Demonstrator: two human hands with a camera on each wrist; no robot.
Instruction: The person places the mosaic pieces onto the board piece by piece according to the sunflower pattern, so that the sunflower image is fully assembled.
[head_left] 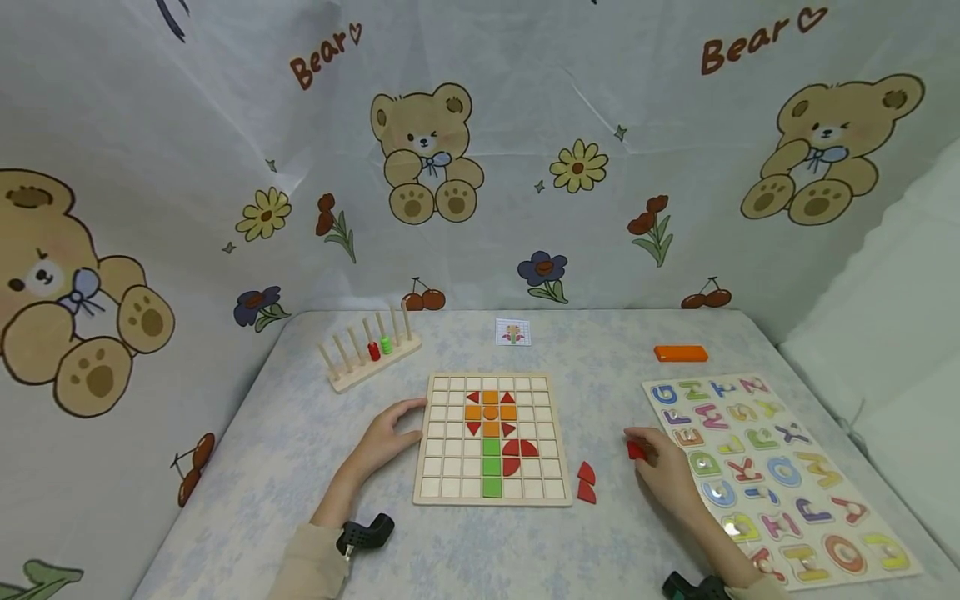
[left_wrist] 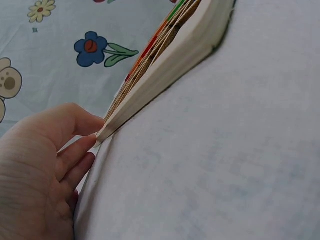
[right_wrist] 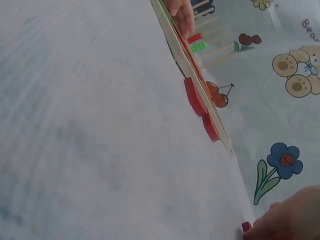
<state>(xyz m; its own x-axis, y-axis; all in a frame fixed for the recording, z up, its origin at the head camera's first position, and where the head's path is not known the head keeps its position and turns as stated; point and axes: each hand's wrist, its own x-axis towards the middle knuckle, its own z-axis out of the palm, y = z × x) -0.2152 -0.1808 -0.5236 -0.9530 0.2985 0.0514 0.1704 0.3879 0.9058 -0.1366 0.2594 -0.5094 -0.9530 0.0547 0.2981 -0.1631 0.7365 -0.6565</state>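
A wooden grid board lies on the table, bearing orange squares, an orange round piece, red triangles, green squares and red quarter-circle pieces. My left hand rests at its left edge, fingertips and thumb touching the rim, as the left wrist view also shows. To the right of the board, my right hand pinches a small red block just above or on the table; its shape is partly hidden by the fingers. Two loose red quarter-circle pieces lie between the board and that hand.
Behind the board lies a small picture card. A wooden peg stand with red and green beads is at the back left. An alphabet board extends under my right forearm, and an orange box lies behind it.
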